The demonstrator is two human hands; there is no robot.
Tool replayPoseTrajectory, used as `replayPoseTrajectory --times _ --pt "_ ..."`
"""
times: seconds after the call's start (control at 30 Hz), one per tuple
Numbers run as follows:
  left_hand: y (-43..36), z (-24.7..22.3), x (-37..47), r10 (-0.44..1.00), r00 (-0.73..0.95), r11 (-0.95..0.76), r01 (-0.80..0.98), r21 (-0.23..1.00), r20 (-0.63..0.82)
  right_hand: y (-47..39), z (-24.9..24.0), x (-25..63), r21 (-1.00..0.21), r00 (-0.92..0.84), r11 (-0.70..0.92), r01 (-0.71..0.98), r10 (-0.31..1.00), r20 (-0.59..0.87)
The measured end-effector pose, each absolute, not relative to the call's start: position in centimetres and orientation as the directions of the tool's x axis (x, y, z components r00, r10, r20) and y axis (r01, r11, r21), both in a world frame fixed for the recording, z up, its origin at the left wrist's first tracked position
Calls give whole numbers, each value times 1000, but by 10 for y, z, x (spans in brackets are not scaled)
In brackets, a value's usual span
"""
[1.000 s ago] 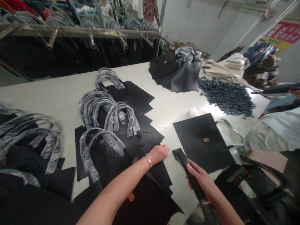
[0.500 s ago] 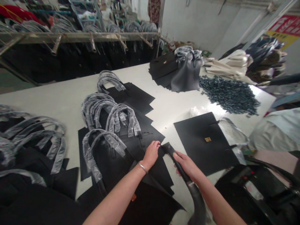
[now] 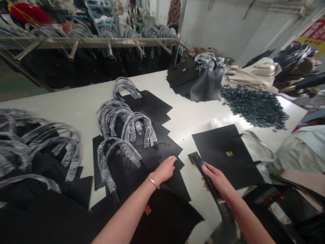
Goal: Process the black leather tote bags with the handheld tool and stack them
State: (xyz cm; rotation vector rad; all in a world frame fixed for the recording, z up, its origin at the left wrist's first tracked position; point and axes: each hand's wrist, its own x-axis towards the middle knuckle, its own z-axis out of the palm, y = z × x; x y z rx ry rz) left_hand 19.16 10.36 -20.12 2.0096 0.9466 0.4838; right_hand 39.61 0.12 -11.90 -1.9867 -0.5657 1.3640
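My right hand (image 3: pixel 215 179) is wrapped round a black vacuum cleaner nozzle (image 3: pixel 196 159), whose wide flat mouth points up and left over the white tabletop. Its hose runs down out of the lower edge. My left hand (image 3: pixel 166 168), with a silver bangle at the wrist, is over the right side of a stack of black bag panels (image 3: pixel 175 183). Its fingers are curled together; whatever they may hold is hidden or too small to name. Plastic-wrapped handles (image 3: pixel 122 149) rise from the stack. Right of the nozzle lies a single black panel (image 3: pixel 220 145) with a gold clasp plate.
More wrapped handles (image 3: pixel 50 145) on black panels crowd the left. At the back are a grey bag piece (image 3: pixel 207 83) and a heap of small dark parts (image 3: pixel 254 105). Behind the table (image 3: pixel 50 98) stands a metal rack (image 3: pixel 88 42). Clothed legs (image 3: pixel 297 149) show at right.
My left hand and the vacuum nozzle have drawn apart; the nozzle has shifted right with my right hand. The whole view has slid a little to the right.
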Motion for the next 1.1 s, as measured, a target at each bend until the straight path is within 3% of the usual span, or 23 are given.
replayPoseTrajectory --times 0.1,0.23,0.3,0.43,0.53,0.83,1.1 --pt "95 -173 163 795 606 -360 468 807 3 -23 -110 403 -717 402 -697 -22 651 -645" --pt "68 -163 123 955 237 -285 581 763 176 -48 -105 400 -758 441 -647 -79 659 -609" --pt "47 -175 107 958 164 -283 667 689 235 -54 -106 393 -757 414 -650 -65 673 -613" --pt "9 -206 89 935 237 -340 806 484 263 -55 -113 367 -707 229 -705 53 698 -679" --pt "-10 -217 85 932 220 -328 850 412 287 -50 -123 339 -677 72 -730 98 683 -727" --pt "-33 -217 72 940 239 -313 889 335 244 -27 -137 288 -707 -54 -667 237 717 -695" --pt "-30 -206 75 954 248 -292 896 333 169 34 -129 277 -708 -104 -699 103 700 -706"
